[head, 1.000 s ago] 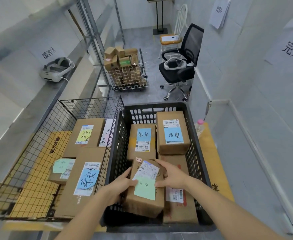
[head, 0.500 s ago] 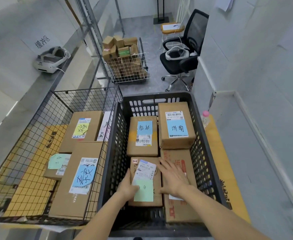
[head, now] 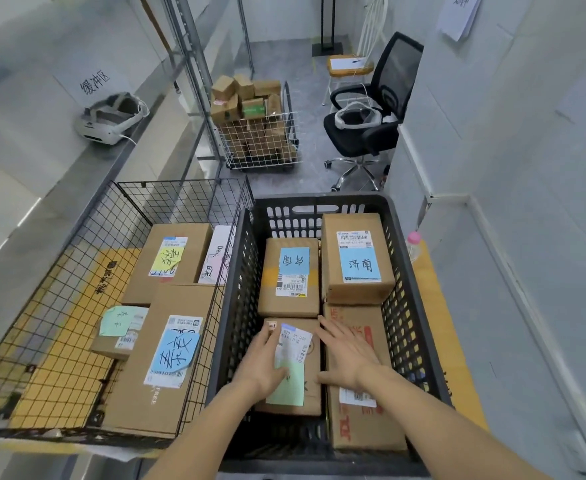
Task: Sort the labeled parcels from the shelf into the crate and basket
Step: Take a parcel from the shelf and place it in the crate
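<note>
A small cardboard parcel with a green note (head: 296, 386) lies flat in the near left of the black plastic crate (head: 322, 204). My left hand (head: 263, 362) rests on its left side with straight fingers. My right hand (head: 348, 355) lies spread over its right edge and the flat red-printed box (head: 364, 424) beside it. Two parcels with blue notes (head: 293, 275) (head: 357, 258) fill the crate's far half. The black wire basket (head: 180, 194) to the left holds several labeled parcels.
A metal shelf on the left carries a white headset (head: 109, 119). Behind stand a white wire cart full of boxes (head: 260, 133) and a black office chair (head: 371, 112). A small bottle (head: 413, 245) stands right of the crate by the wall.
The green-note parcel went from tilted in both hands down to flat on the crate floor. My fingers have loosened and now lie spread on top.
</note>
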{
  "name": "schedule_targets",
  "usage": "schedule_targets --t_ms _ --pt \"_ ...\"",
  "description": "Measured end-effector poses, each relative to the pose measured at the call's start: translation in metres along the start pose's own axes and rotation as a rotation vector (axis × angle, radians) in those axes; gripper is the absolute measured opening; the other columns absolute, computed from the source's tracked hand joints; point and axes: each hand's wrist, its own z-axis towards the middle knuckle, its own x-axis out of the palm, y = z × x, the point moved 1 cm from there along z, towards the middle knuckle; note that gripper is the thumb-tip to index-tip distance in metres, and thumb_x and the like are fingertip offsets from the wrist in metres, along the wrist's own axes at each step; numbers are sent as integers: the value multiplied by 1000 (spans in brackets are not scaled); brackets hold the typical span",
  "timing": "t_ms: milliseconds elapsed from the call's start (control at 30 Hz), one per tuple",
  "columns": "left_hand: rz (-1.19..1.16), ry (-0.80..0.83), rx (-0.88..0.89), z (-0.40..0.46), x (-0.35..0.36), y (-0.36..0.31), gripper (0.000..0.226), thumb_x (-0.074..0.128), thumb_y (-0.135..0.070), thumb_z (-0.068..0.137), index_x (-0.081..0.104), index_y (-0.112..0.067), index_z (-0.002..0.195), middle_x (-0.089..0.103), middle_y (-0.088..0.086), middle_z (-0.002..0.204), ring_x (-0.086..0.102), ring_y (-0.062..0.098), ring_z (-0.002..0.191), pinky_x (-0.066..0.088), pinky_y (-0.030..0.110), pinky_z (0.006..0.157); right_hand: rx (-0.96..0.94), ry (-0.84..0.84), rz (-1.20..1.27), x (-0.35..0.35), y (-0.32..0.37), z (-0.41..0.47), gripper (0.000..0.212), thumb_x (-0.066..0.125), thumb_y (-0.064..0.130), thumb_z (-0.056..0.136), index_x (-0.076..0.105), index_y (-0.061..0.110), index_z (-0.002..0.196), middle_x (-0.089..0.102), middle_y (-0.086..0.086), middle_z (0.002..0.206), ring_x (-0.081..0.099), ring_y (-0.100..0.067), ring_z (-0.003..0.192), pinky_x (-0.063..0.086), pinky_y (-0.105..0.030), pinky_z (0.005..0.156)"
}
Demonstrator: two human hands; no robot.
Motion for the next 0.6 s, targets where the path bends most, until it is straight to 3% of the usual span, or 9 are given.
schedule_targets --t_ms 200,300,433,600 --pt "82 -161 92 -24 -71 -44 85 64 -36 97 10 -28 162 7 -5 169 8 14 155 25 36 122 -78 -74 -7 -73 30 -16 91 56 64 91 13 28 162 9 8 169 13 -17 154 12 -36 124" --pt "146 -263 122 -46 -118 -63 83 63 -37 97 13 -26 162 8 0 170 10 19 156 21 36 124 -123 -179 -18 -124 54 -23 85 55 65 91 18 32 161 12 13 168 19 -14 152 20 -36 122" --pt "202 -447 92 -97 -185 -80 80 60 -46 97 18 -25 162 17 3 168 21 23 153 26 38 122 -215 -282 -78 -194 90 -43 82 57 58 93 19 32 161 13 12 168 22 -15 152 25 -37 120" --pt "284 -647 -30 -183 -246 -73 84 51 -64 95 13 -31 162 14 -3 169 19 21 154 29 42 121 -363 -325 -163 -259 150 -63 91 50 74 89 11 35 161 8 10 169 17 -17 154 29 -41 121"
